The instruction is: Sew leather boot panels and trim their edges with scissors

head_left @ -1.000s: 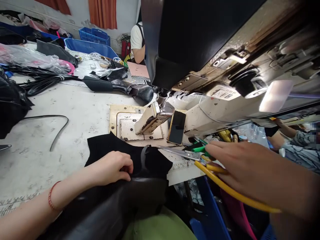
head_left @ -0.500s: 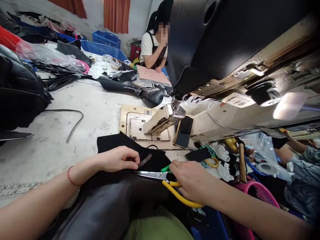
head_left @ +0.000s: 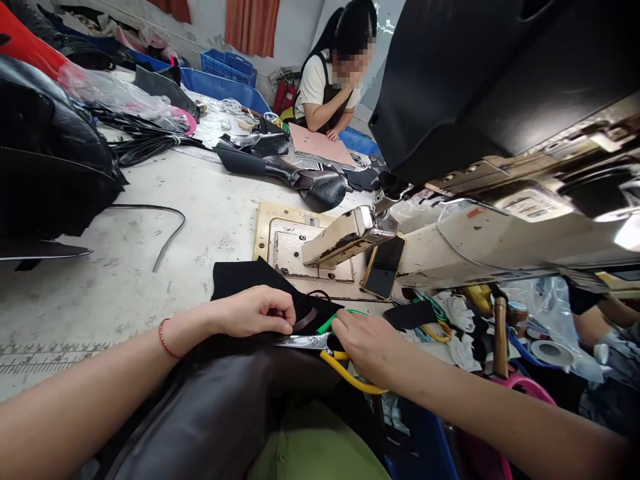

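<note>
My left hand (head_left: 253, 311) is closed, pinching the edge of a black fabric piece (head_left: 240, 280) that lies on the white table in front of the sewing machine. A thin dark strap (head_left: 306, 319) sticks out beside my fingers. My right hand (head_left: 367, 343) grips scissors (head_left: 307, 342) with yellow and green handles, whose steel blades point left toward my left hand's fingertips. A dark brown leather piece (head_left: 220, 413) drapes from the table edge over my lap.
A large sewing machine (head_left: 500, 133) overhangs the right side, its presser arm (head_left: 345, 237) above the metal plate. A black phone (head_left: 384, 267) leans by it. Black leather parts (head_left: 280, 173), cords and blue bins lie further back. A person sits across the table.
My right hand brought the scissors from the right clutter leftward, up to the fabric beside my left hand. The camera view has shifted.
</note>
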Demonstrator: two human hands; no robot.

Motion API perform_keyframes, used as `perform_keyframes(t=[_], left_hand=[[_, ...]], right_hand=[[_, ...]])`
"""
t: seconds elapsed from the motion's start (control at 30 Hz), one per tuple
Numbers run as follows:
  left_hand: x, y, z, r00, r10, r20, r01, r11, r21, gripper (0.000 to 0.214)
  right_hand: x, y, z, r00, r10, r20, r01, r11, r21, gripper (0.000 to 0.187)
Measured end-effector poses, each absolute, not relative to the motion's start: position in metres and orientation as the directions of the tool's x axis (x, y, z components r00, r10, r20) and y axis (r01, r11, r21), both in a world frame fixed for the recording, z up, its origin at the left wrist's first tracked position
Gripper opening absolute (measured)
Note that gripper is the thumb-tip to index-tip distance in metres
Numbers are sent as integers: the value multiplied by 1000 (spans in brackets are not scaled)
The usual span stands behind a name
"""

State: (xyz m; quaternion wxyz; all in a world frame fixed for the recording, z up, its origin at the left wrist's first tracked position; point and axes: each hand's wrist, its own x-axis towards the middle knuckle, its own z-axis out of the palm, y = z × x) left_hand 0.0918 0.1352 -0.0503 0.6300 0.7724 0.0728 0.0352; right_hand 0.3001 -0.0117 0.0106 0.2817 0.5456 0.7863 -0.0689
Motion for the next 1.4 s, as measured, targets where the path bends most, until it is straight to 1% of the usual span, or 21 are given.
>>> perform_keyframes(t=[0.13, 0.27, 0.43, 0.57, 0.63, 0.7, 0.73, 0.77, 0.8, 0.87, 0.9, 0.93, 0.97, 1.07, 1.2, 1.23, 1.33, 1.4], left_hand=[[93, 136, -53, 985, 172, -13, 42, -165, 985, 19], [94, 137, -54, 980, 199, 3, 18, -102, 995, 17], [95, 136, -54, 968, 252, 13, -8, -19, 1000, 21], [98, 139, -49, 935, 355, -10, -8, 48, 999, 29], [97, 144, -44, 904, 427, -25, 4, 52, 999, 33], [92, 149, -36, 887, 459, -51, 41, 32, 999, 35], [89, 150, -31, 892, 447, -73, 70, 24, 997, 35], [86, 151, -27, 911, 399, -107, 117, 0, 993, 35], [83, 151, -23, 934, 324, -149, 179, -65, 982, 37], [79, 149, -17, 955, 174, -241, 282, -272, 920, 38], [79, 146, -17, 952, 128, -279, 307, -371, 877, 34], [79, 144, -17, 947, 108, -301, 317, -441, 839, 28], [78, 142, -19, 945, 109, -307, 321, -471, 822, 23], [73, 140, -29, 942, 146, -303, 336, -393, 856, 23], [60, 138, -39, 936, 195, -294, 342, -298, 891, 20], [58, 137, -38, 937, 198, -288, 337, -295, 894, 21], [58, 132, -37, 942, 204, -266, 321, -319, 892, 34], [61, 130, -38, 947, 201, -252, 306, -316, 898, 30]], right_hand=[[295, -7, 10, -233, 801, -552, 902, 390, 184, 28], [287, 0, 12, -255, 773, -582, 900, 409, 149, 27], [272, 14, 13, -239, 747, -620, 896, 416, 156, 27], [260, 23, 13, -274, 708, -651, 880, 458, 128, 31], [257, 25, 11, -309, 704, -639, 866, 486, 117, 29], [257, 26, 11, -330, 709, -623, 861, 496, 109, 29], [258, 26, 11, -333, 713, -617, 863, 494, 105, 28], [259, 27, 12, -335, 716, -612, 865, 491, 101, 28], [260, 27, 15, -335, 717, -612, 867, 488, 98, 29], [261, 29, 23, -319, 710, -628, 872, 479, 98, 28], [261, 30, 28, -309, 701, -643, 874, 476, 99, 28], [260, 31, 34, -298, 691, -659, 875, 473, 99, 27], [259, 32, 38, -287, 681, -674, 878, 468, 98, 27], [257, 31, 44, -269, 677, -685, 891, 444, 89, 27], [259, 20, 31, -242, 701, -671, 911, 401, 91, 24], [260, 17, 27, -239, 708, -664, 916, 391, 87, 24], [262, 12, 23, -240, 723, -648, 925, 373, 73, 25], [261, 14, 30, -221, 706, -673, 923, 373, 88, 25]])
